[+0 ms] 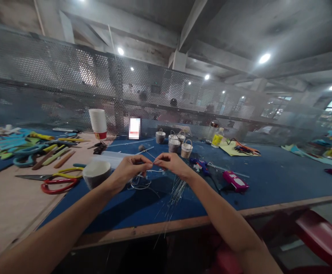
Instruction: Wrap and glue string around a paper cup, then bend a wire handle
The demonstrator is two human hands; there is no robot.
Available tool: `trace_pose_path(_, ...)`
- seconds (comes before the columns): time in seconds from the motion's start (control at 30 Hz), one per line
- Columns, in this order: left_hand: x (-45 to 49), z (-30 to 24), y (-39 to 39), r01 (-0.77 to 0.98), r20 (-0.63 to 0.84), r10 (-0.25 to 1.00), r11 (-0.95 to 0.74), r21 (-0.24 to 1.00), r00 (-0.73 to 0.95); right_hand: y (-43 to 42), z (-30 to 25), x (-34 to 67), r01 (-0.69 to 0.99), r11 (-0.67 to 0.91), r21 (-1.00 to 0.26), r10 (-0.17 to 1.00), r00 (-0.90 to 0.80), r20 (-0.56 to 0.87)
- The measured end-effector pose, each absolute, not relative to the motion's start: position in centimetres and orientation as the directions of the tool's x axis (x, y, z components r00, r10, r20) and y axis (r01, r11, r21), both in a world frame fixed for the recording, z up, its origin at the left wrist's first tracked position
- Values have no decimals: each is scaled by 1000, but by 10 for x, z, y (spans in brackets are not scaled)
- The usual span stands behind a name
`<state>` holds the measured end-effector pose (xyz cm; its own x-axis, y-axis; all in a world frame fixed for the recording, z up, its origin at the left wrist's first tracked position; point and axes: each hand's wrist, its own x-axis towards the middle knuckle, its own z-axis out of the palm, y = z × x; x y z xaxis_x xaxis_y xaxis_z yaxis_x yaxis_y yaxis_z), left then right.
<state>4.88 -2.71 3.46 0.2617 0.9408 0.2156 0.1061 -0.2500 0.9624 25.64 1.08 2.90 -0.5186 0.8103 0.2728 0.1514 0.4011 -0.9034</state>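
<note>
My left hand (pixel 133 167) and my right hand (pixel 173 163) meet over the blue table mat, fingertips pinched close together. A thin wire (pixel 150 154) shows at the fingertips, and both hands appear to pinch it; its ends are hard to make out. Below them lies a loose coil of white wire (pixel 140 185). A bundle of thin silvery wires (pixel 176 194) lies under my right wrist, with some ends over the table edge. Beside my left wrist stands a grey-white cup-like pot (pixel 96 174). Several small handled buckets (pixel 174 144) stand beyond my hands.
Red-and-yellow-handled scissors (pixel 59 180) lie left, near modelling tools (pixel 51 155) and stacked paper cups (pixel 98 123). A blue glue gun (pixel 199 166) and a magenta device (pixel 235 181) lie right. Behind them are a yellow-labelled bottle (pixel 217 137) and a perforated metal screen (pixel 160 91).
</note>
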Motion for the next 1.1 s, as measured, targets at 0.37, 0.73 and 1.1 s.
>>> trace_pose_path(0.37, 47, 22, -21, 423, 399, 911, -403, 812, 102, -6, 25, 246, 436, 770, -466, 638, -507, 580)
trace_pose_path(0.73, 47, 21, -19, 376, 319, 879, -446, 813, 353, 10, 27, 258, 275, 515, -812, 776, -553, 304)
trace_pose_path(1.1, 47, 32, -25, 296, 325, 941, -339, 893, 97, 1, 26, 249, 258, 653, -713, 726, -482, 490)
